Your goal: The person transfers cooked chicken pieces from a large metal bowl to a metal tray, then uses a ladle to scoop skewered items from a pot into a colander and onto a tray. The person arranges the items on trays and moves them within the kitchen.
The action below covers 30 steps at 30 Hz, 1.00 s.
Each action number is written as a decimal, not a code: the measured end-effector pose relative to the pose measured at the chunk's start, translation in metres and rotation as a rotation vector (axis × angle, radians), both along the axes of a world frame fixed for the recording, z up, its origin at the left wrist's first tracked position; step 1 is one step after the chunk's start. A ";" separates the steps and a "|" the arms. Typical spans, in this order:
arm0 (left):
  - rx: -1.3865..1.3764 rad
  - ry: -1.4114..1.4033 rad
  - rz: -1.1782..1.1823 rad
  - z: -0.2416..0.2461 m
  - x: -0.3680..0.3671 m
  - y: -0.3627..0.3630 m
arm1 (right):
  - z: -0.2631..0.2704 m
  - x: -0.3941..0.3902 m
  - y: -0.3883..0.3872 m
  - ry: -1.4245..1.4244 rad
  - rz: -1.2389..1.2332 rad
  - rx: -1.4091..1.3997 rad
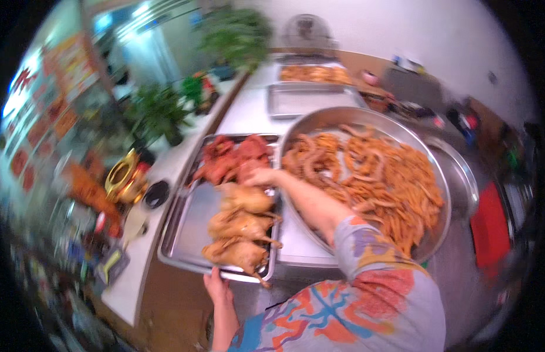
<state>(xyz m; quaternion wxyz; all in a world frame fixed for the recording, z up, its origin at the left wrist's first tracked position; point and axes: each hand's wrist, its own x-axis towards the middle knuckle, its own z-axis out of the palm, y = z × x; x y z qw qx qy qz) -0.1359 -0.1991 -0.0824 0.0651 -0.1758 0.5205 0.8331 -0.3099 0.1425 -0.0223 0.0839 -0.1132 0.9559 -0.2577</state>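
Note:
My right hand (pixel 260 177) reaches over the red-coloured meat pieces (pixel 237 158) at the far end of a metal tray; blur hides whether its fingers hold a piece. Several whole cooked birds (pixel 239 224) lie in a row along the right side of a metal tray (pixel 188 224). At that tray's near edge my left hand (pixel 218 281) has its fingers against the rim, partly under it. Beside my right forearm stands a large round metal pan (pixel 446 220) with many orange-brown cooked pieces (pixel 387 185).
Behind the pan are a shallow metal tray (pixel 314 101) and another tray of browned food (pixel 316 75). On the left ledge stand potted plants (pixel 158 110), a gold-coloured ornament (pixel 122 176) and a black round object (pixel 156 194). A red object (pixel 490 229) is at the right.

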 end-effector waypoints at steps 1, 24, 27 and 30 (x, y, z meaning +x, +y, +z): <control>0.003 -0.032 -0.018 0.000 0.001 -0.003 | -0.012 -0.004 -0.001 -0.043 -0.125 -0.054; -0.381 -0.049 -0.467 -0.085 0.141 0.075 | 0.087 0.632 0.111 0.427 -0.909 -1.122; -0.345 -0.086 -0.737 -0.117 0.180 0.119 | 0.045 0.772 0.121 0.559 -1.342 -1.054; -0.366 -0.047 -0.948 -0.143 0.208 0.141 | 0.009 0.868 0.109 0.635 -1.663 -1.079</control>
